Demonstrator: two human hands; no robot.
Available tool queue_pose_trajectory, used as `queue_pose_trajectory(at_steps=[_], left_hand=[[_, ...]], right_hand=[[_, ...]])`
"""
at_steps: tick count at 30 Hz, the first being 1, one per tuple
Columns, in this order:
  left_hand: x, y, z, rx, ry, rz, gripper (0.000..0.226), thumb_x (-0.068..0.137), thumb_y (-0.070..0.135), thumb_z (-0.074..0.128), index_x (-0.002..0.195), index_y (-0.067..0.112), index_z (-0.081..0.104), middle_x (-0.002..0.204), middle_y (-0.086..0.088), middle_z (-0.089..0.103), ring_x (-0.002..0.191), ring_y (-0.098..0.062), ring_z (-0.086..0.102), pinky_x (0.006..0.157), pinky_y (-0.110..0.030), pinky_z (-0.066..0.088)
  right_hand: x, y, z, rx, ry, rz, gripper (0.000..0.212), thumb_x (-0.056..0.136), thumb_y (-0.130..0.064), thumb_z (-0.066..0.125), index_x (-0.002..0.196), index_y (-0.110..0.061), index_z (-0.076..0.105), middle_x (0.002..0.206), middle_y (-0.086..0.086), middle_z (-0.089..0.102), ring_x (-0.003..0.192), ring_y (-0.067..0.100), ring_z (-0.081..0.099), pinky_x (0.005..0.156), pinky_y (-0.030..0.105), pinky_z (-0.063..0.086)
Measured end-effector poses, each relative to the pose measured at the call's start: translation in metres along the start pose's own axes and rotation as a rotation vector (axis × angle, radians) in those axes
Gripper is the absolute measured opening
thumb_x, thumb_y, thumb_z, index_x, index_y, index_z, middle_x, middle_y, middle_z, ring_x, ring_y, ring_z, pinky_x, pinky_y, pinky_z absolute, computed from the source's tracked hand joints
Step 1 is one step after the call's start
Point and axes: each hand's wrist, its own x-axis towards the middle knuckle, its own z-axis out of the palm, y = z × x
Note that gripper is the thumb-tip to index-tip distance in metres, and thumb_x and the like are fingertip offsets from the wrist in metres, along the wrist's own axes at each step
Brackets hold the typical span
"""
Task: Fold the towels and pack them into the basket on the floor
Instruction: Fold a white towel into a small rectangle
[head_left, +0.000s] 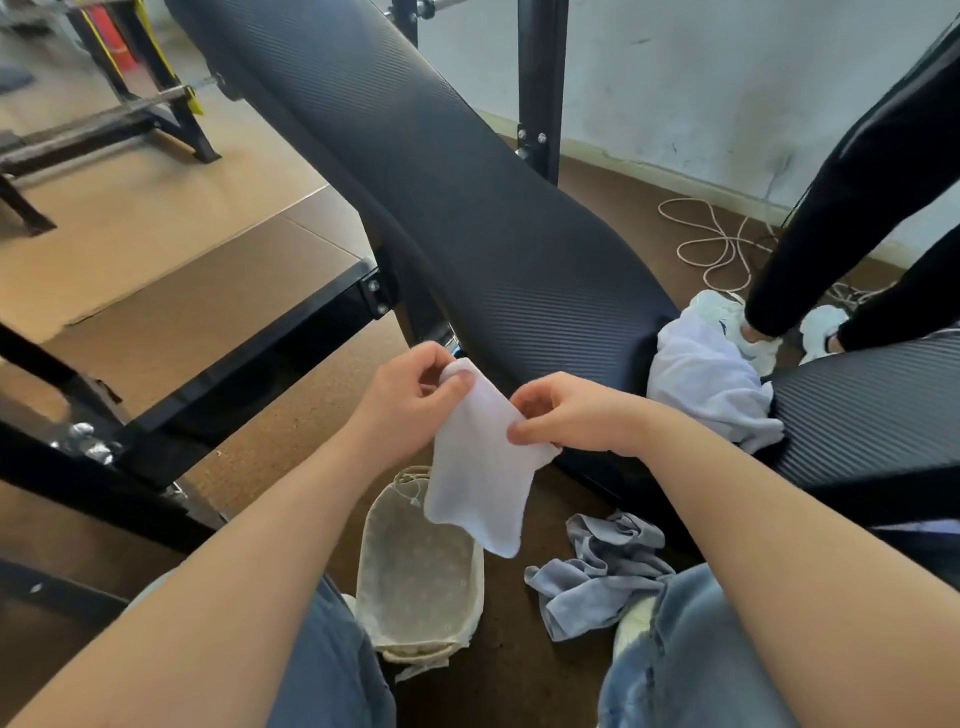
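Brown matting covered the floor (291, 441) of a gym-like room with a pale, scuffed wall behind. One white towel (478, 467) hung in the air between the seated person's knees. The left hand (410, 395) pinched its top corner between thumb and curled fingers, and the right hand (566, 415) pinched its right edge, so both hands were grasping the cloth. Its lower corner dangled over the far end of the basket (415, 582) and hid part of that rim.

The single basket stood on the floor between the jeans-clad knees (332, 665), and only its pale lining showed inside. Just beside it, to the right, one grey towel (602, 571) lay crumpled on the floor against the right knee.

Beyond the hands ran the black ribbed worktop (467, 208), a long padded board slanting away to the upper left. At its near right corner sat a heap of white cloth (706, 384), crumpled, so whether it was one towel or more could not be told. A black steel frame (234, 353) crossed the floor on the left.

Behind the heap stood another person's legs in black trousers (831, 208) with two white shoes (727, 317), and a white cord (711, 244) lay looped on the floor near the wall.
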Motion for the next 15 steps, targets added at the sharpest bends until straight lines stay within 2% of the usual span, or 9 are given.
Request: queue_pose_trajectory(at_steps=[3, 6, 9, 11, 13, 15], left_hand=[[0.002, -0.003, -0.004, 0.037, 0.049, -0.036, 0.017, 0.1, 0.039, 0.058, 0.087, 0.029, 0.057, 0.079, 0.011, 0.057, 0.073, -0.007, 0.058, 0.057, -0.009, 0.041], [0.003, -0.007, -0.005, 0.044, 0.093, -0.052, 0.016, 0.102, 0.039, 0.056, 0.092, 0.026, 0.059, 0.083, 0.009, 0.058, 0.078, -0.01, 0.058, 0.062, -0.015, 0.042], [0.005, -0.011, -0.004, 0.039, 0.15, -0.088, 0.015, 0.103, 0.041, 0.054, 0.096, 0.028, 0.058, 0.089, 0.009, 0.06, 0.084, -0.012, 0.06, 0.066, -0.021, 0.046], [0.005, -0.012, -0.005, 0.035, 0.174, -0.1, 0.014, 0.103, 0.041, 0.053, 0.098, 0.029, 0.058, 0.091, 0.01, 0.06, 0.086, -0.011, 0.06, 0.066, -0.021, 0.047], [0.005, -0.012, -0.007, 0.018, 0.214, -0.123, 0.013, 0.104, 0.039, 0.052, 0.102, 0.028, 0.057, 0.094, 0.01, 0.059, 0.087, -0.01, 0.059, 0.065, -0.019, 0.044], [0.006, -0.014, -0.009, -0.004, 0.259, -0.15, 0.016, 0.105, 0.039, 0.051, 0.107, 0.024, 0.058, 0.095, 0.009, 0.059, 0.089, -0.01, 0.058, 0.064, -0.018, 0.043]], right_hand=[[0.0, 0.014, -0.002, -0.117, 0.002, 0.091, 0.012, 0.092, -0.033, 0.071, 0.103, -0.028, 0.073, 0.103, -0.006, 0.072, 0.097, 0.013, 0.068, 0.094, 0.033, 0.058], [-0.003, 0.029, -0.002, -0.201, 0.007, 0.153, 0.013, 0.094, -0.035, 0.069, 0.105, -0.029, 0.072, 0.104, -0.008, 0.07, 0.097, 0.012, 0.067, 0.094, 0.031, 0.057], [-0.005, 0.037, 0.0, -0.255, 0.031, 0.158, 0.017, 0.102, -0.038, 0.056, 0.114, -0.029, 0.064, 0.11, -0.007, 0.066, 0.099, 0.011, 0.064, 0.092, 0.032, 0.055], [-0.007, 0.038, 0.0, -0.258, 0.092, 0.133, 0.016, 0.104, -0.039, 0.051, 0.116, -0.03, 0.057, 0.111, -0.007, 0.063, 0.099, 0.012, 0.061, 0.086, 0.031, 0.054], [-0.009, 0.037, 0.0, -0.242, 0.145, 0.099, 0.017, 0.102, -0.037, 0.056, 0.118, -0.032, 0.053, 0.111, -0.008, 0.061, 0.097, 0.009, 0.061, 0.076, 0.024, 0.049], [-0.013, 0.037, 0.0, -0.227, 0.124, 0.093, 0.031, 0.095, -0.033, 0.067, 0.121, -0.033, 0.051, 0.113, -0.009, 0.06, 0.098, 0.008, 0.061, 0.074, 0.021, 0.05]])
